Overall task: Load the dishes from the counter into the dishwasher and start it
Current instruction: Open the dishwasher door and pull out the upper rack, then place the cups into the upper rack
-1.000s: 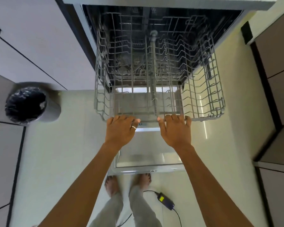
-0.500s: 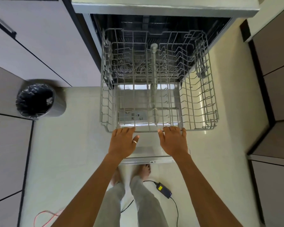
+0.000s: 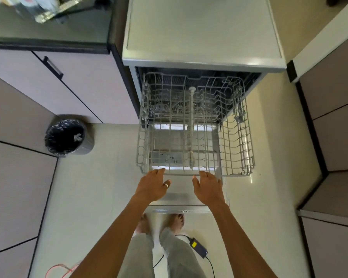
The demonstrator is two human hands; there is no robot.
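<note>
Moved since a second ago: left hand (image 3: 153,186) and right hand (image 3: 208,188), then hooked over the front rail, now palm-down with fingers straight and loosely spread, gripping nothing, fingertips reaching the front rail of the wire rack (image 3: 237,137), which stands drawn further out. Rack extended over the lowered door (image 3: 179,197) of the dishwasher (image 3: 203,37). Further off: lined bin (image 3: 66,136) on the floor at left; dishes (image 3: 38,9), too blurred to tell apart, on the table (image 3: 48,37) beside the dishwasher's top, far left.
</note>
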